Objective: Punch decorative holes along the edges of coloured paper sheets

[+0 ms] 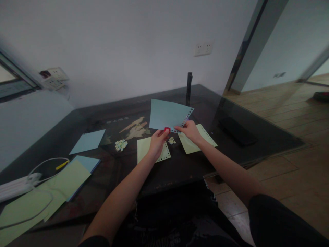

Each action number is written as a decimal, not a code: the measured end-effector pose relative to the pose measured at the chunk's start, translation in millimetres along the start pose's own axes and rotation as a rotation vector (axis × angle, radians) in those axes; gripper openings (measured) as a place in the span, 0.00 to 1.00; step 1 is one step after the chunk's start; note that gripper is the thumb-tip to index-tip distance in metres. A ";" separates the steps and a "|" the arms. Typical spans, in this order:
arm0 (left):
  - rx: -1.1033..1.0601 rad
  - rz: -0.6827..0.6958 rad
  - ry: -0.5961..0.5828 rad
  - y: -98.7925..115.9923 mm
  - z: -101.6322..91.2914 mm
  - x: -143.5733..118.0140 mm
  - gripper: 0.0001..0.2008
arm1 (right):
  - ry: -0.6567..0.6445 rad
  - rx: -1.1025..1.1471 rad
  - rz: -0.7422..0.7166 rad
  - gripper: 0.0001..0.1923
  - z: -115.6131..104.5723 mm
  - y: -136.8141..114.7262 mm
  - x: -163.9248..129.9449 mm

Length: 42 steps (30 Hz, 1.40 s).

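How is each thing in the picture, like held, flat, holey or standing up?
Left hand: closed on red tool
Right hand: pinching raised blue sheet
Red tool: held at that sheet's edge
Raised blue sheet: holes along its edge
Yellow sheets by hands: flat, holes along edges
Lone blue sheet: flat
Corner sheets: overlapping
Paper bits: loose, in two piles
Black post: upright
Middle wall sockets: nothing plugged in

Hands (157, 141) — blue paper (168, 114), red gadget (167, 130)

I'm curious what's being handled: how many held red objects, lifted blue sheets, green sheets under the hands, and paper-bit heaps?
Held red object: 1
Lifted blue sheet: 1
Green sheets: 2
Paper-bit heaps: 2
Total: 6
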<state>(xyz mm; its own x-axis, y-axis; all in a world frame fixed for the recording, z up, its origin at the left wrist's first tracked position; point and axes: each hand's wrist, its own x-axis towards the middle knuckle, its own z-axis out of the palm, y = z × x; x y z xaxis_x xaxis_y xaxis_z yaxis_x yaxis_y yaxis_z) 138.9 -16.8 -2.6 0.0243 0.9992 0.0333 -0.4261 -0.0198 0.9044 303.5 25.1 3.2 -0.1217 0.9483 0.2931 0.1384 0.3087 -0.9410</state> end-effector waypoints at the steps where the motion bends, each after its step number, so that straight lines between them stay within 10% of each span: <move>1: 0.001 0.000 0.001 0.1 0.1 0.0 0.13 | -0.001 -0.008 -0.002 0.10 -0.1 -0.7 -0.3; 42: 0.044 -0.003 0.010 4.6 0.7 0.0 0.13 | -0.007 -0.002 -0.004 0.12 0.2 -5.9 -1.8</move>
<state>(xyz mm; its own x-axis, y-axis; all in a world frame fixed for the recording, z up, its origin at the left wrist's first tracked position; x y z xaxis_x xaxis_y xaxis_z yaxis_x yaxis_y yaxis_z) 137.6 -16.9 1.8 0.0162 0.9995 0.0264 -0.3857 -0.0181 0.9225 302.7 21.6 8.2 -0.1296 0.9464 0.2959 0.1394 0.3128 -0.9395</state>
